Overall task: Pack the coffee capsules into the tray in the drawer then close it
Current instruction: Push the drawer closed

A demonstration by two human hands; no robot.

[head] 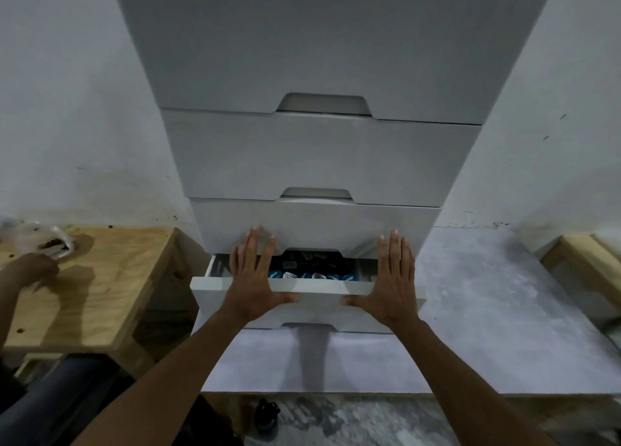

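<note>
Drawer unit (322,150): white, tall, standing against a pale wall; several stacked fronts with notched cut-out handles.

Drawer (208,282): the fourth front visible from the top, pulled out only a short way, its upper edge clear of the front above so a narrow strip of the inside shows.

Coffee capsules (312,274): inside the drawer, seen through the gap between the two hands; blue and white lids in a row at the front, darker pieces behind. The tray beneath them cannot be made out.

Left hand (255,274): flat, fingers spread and pointing up, palm pressed on the drawer front, fingertips reaching over the gap to the front above. Grip: fully splayed, holding nothing.

Right hand (393,277): same posture, palm on the drawer front to the right of the capsules, thumb pointing inward. Grip: fully splayed, holding nothing.

Bench (90,277): bare plywood top, to the left of the drawer unit, well apart from the drawer.

Plastic bag (43,240): clear, crumpled, on the far left of the bench.

Another person's hand (33,267): at the left edge, touching the plastic bag.

Floor sheet (487,311): pale grey, under and to the right of the drawer unit.
</note>
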